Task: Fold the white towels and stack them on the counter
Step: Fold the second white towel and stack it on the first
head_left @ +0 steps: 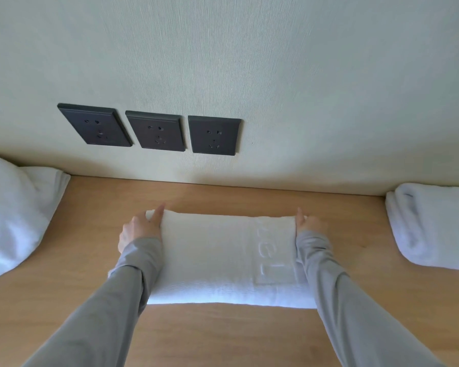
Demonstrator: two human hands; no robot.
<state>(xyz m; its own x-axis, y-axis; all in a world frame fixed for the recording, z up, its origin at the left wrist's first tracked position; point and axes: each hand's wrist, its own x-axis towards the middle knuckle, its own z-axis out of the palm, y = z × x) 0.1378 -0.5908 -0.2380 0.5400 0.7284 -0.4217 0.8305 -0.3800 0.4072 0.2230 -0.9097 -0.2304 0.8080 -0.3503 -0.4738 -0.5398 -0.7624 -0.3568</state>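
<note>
White towel (pixel 223 256) | on counter (pixel 90 207) | far corners pinched between fingers (pixel 158 211)

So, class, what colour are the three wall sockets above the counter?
The sockets are dark grey, clearest in the head view.

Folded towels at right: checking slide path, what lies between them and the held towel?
Besides the right hand holding the towel, only bare counter; head view.

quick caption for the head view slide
A person's left hand and right hand touch the far corners of a folded white towel on the wooden counter.
</note>
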